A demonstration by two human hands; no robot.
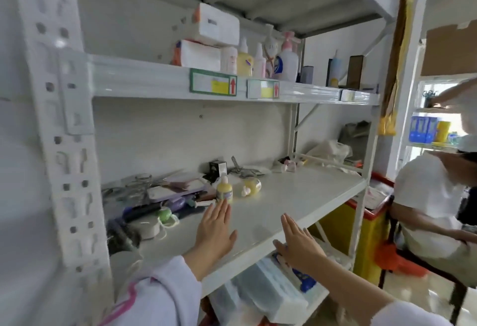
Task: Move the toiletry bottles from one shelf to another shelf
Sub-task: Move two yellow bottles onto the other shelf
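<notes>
On the middle shelf [296, 191] a small yellow bottle [224, 191] stands upright, and a second yellow bottle [251, 186] lies on its side just to its right. My left hand [215, 227] is flat and empty, its fingertips just short of the upright bottle. My right hand [296, 243] is also flat and empty, hovering over the shelf's front edge. On the upper shelf [154, 77] several toiletry bottles [260, 59] stand in a row, among them a pale yellow bottle [244, 61] and a white pump bottle with a pink top [288, 57].
Tissue packs [204, 41] are stacked left of the upper bottles. Clutter of cables, tools and a small black box [218, 169] fills the middle shelf's left and back. A clear bin [263, 292] sits below. A seated person in white [428, 196] is at the right.
</notes>
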